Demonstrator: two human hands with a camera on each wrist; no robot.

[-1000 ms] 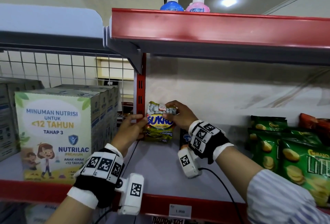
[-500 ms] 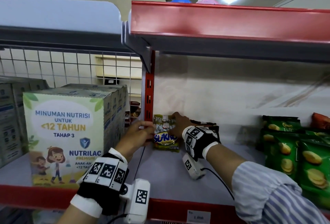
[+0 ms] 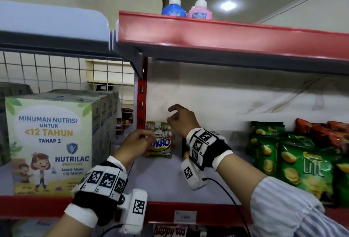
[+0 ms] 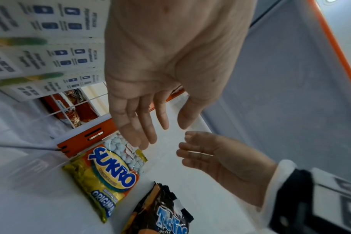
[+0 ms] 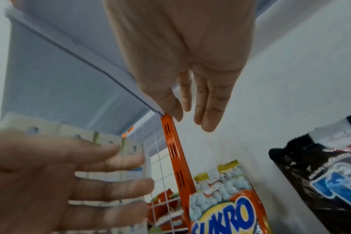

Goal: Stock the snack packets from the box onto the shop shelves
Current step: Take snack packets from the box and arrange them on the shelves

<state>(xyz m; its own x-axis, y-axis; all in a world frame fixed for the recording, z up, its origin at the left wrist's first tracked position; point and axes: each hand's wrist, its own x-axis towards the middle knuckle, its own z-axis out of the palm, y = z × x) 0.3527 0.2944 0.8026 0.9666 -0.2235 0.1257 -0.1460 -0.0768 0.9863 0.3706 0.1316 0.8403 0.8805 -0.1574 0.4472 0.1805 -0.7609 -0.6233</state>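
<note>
A yellow Sukro peanut packet (image 3: 162, 143) stands at the shelf's back left corner, beside the red upright (image 3: 141, 104). My left hand (image 3: 146, 138) hovers just in front of it with relaxed fingers and holds nothing. In the left wrist view the straight fingers (image 4: 138, 126) sit above the Sukro packet (image 4: 110, 171) without touching it. My right hand (image 3: 172, 115) is lifted above and right of the packet, fingers loose and empty. The right wrist view shows its fingers (image 5: 206, 110) clear of the Sukro packet (image 5: 226, 205). A black snack packet (image 4: 160, 213) lies to the right, mostly hidden behind my right wrist in the head view.
Nutrilac cartons (image 3: 51, 142) fill the left bay behind a wire grid. Green chip bags (image 3: 302, 166) and red bags (image 3: 321, 132) stand at the right. Grey shelf floor (image 3: 166, 180) lies bare between them. The red upper shelf (image 3: 226, 36) carries two bottles (image 3: 173, 8).
The Sukro packet went from being held in both hands to standing against the back wall. Both hands have let go; the right hand has lifted up and away.
</note>
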